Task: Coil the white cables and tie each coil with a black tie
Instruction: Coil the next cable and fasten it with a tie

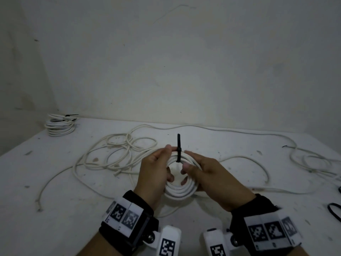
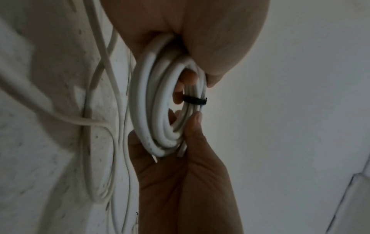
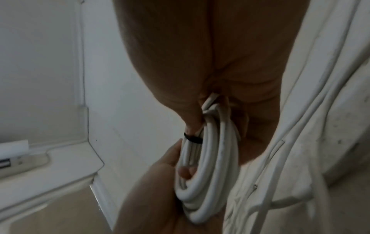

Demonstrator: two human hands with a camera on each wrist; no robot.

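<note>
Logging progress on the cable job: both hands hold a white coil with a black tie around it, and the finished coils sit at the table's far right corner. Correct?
Not quite. The finished coils sit at the table's far left corner, as the head view shows. The rest stands: left hand and right hand hold the white coil with the black tie around it.

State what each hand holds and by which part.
Both hands hold one white cable coil. The left hand grips its left side, pinching beside the black tie at the top; the right hand grips its right side.
</note>
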